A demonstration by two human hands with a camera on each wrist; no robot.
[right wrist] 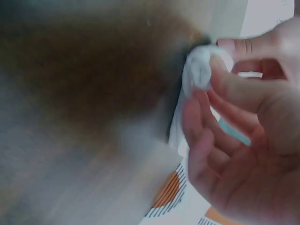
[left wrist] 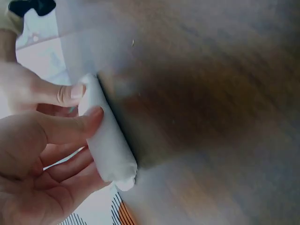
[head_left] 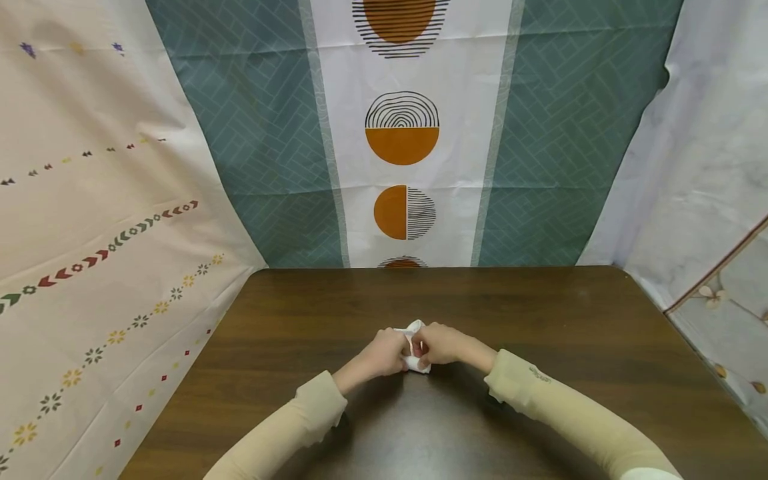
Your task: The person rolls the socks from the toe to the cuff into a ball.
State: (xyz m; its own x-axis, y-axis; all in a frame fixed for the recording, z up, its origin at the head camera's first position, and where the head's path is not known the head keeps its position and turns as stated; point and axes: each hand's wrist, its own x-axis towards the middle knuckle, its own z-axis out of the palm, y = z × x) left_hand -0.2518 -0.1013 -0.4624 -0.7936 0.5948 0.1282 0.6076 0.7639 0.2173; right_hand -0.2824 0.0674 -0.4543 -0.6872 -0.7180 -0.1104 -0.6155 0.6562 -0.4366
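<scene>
A white cloth [head_left: 417, 365], rolled into a short thick tube, is between my two hands at the middle of the table. My left hand [head_left: 387, 352] grips it from the left, and in the left wrist view its thumb presses on the side of the roll [left wrist: 111, 140]. From the right, my right hand [head_left: 444, 343] pinches the other end between thumb and curled fingers. The right wrist view shows that end of the roll [right wrist: 200, 71] as a coiled spiral. A looser flap hangs beneath it there, partly hidden by the fingers.
The dark brown wooden table [head_left: 288, 313] spreads out around both hands. A green and white patterned curtain [head_left: 270, 133] hangs behind its far edge. Printed cloths hang along the left [head_left: 150, 267] and right [head_left: 708, 200] sides.
</scene>
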